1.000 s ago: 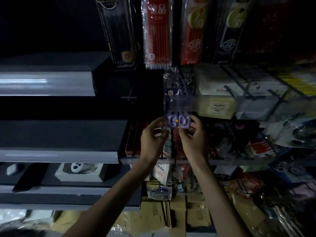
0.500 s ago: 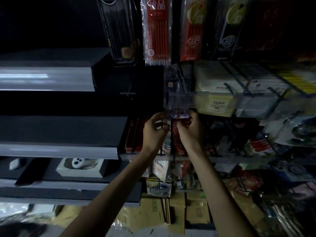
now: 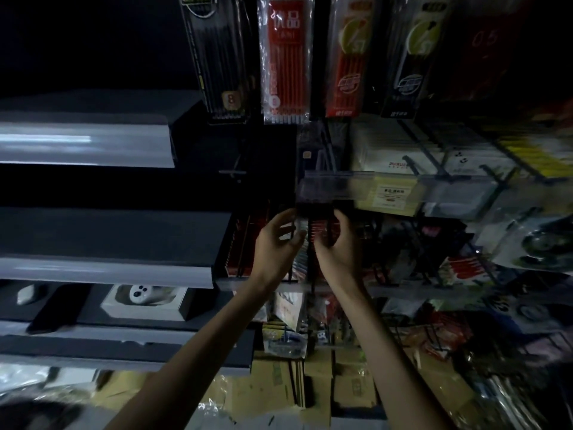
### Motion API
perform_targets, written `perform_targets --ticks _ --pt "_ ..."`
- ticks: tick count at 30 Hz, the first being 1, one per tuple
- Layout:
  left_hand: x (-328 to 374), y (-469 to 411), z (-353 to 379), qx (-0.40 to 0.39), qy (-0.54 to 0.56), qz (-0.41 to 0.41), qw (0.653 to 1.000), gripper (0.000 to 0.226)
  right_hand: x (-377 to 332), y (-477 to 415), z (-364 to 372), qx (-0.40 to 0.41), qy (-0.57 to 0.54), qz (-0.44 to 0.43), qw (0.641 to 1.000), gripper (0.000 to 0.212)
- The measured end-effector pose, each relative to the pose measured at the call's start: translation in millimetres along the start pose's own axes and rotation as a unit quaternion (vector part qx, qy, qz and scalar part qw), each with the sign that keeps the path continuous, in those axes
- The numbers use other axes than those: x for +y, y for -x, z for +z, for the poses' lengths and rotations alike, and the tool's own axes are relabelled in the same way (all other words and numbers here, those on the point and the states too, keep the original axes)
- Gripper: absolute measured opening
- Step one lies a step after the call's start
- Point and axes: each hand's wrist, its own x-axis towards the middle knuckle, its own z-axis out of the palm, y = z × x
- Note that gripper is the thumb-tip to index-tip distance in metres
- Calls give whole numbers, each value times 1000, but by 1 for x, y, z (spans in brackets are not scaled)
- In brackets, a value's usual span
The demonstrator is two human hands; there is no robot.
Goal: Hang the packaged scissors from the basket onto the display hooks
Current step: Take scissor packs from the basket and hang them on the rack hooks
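Packaged scissors (image 3: 313, 212) are raised at the rack, at 12 o'clock from both hands, mostly hidden behind the clear price rail (image 3: 347, 184). The left hand (image 3: 276, 243) has its fingers curled, pinching the pack's lower edge. The right hand (image 3: 336, 243), at 3 o'clock of the left, curls its fingers beside the pack, but I cannot tell if they clamp it. This pack looks mid-hanging, not yet released. The basket is out of sight, so the remaining stock is unknown.
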Motion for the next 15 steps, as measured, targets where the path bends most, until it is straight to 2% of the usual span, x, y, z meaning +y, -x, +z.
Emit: perform_targets --ticks 5,10,13,15 --pt "9 36 -14 -9 -96 44 994 42 4 31 -22 -30 26 -63 997 56" --pt "21 87 -37 -4 -236 75 969 47 7 60 -43 -83 68 -125 986 55" --pt "21 125 -49 26 -335 60 940 49 12 76 -50 -141 70 -166 974 54" --pt "18 152 -56 44 -428 46 902 52 15 86 -50 -182 55 -194 962 52"
